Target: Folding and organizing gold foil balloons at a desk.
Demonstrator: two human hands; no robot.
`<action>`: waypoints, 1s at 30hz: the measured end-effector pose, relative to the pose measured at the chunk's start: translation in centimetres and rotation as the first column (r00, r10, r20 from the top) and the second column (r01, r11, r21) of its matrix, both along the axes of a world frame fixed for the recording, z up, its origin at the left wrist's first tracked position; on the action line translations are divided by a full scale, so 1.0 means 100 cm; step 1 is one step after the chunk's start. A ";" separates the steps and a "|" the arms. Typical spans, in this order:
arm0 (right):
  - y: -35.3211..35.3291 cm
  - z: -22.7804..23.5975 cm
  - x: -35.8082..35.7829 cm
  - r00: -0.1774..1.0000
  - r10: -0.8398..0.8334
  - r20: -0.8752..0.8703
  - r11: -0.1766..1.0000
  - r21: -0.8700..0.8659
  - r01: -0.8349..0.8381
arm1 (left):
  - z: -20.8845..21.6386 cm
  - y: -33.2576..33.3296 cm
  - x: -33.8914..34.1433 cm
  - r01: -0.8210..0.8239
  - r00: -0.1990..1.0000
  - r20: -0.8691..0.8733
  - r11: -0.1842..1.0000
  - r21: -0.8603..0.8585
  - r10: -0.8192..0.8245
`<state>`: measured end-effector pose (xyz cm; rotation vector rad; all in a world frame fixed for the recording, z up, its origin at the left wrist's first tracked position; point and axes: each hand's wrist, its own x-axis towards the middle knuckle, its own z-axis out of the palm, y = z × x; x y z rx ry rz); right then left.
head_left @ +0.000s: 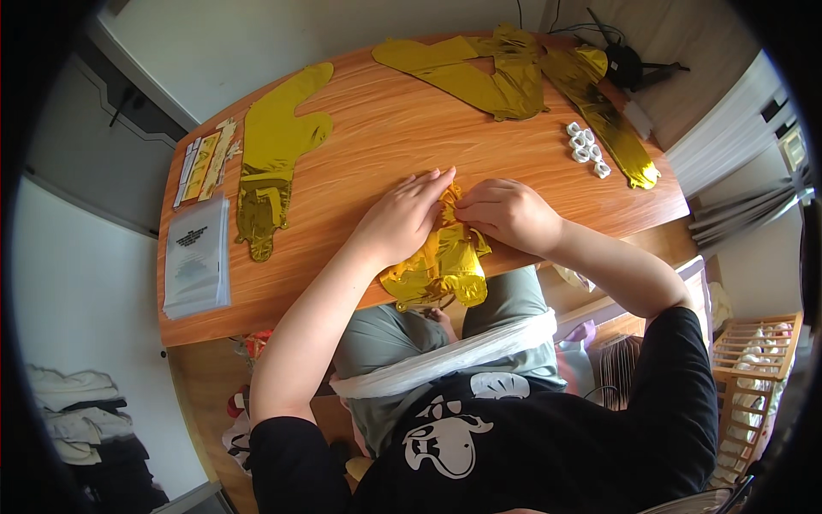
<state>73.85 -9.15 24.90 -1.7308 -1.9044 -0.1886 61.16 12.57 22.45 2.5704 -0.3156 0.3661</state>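
A crumpled gold foil balloon [445, 261], uninflated, lies at the near edge of the wooden table, its lower part hanging slightly over the edge above my lap. My left hand [401, 221] rests on the table along the balloon's left side, fingers stretched out and nearly flat, the thumb side against the foil. From the right, my right hand [511, 214] pinches the bunched upper end of the balloon between thumb and fingers. Exactly what the fingertips grip is partly hidden.
Flat gold foil balloons lie at the left [287, 120], back [514, 86] and right [599, 111] of the table [385, 137]. Small white rolls [582, 154] sit at right, near a black router [627, 67]. Clear plastic bags [195, 265] and printed strips [201, 167] lie at left.
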 end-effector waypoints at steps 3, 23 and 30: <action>0.003 0.002 -0.003 0.997 -0.029 -0.075 0.999 -0.028 0.027 | 0.000 0.001 -0.001 0.007 1.000 0.014 1.000 0.022 -0.007; 0.003 -0.012 0.004 1.000 -0.005 -0.021 0.999 -0.048 0.004 | 0.008 -0.007 -0.001 0.019 1.000 0.001 0.999 0.035 -0.019; 0.002 -0.006 0.003 0.999 0.006 0.037 0.993 -0.114 -0.001 | 0.016 -0.012 -0.004 0.006 0.999 -0.032 0.964 0.266 0.002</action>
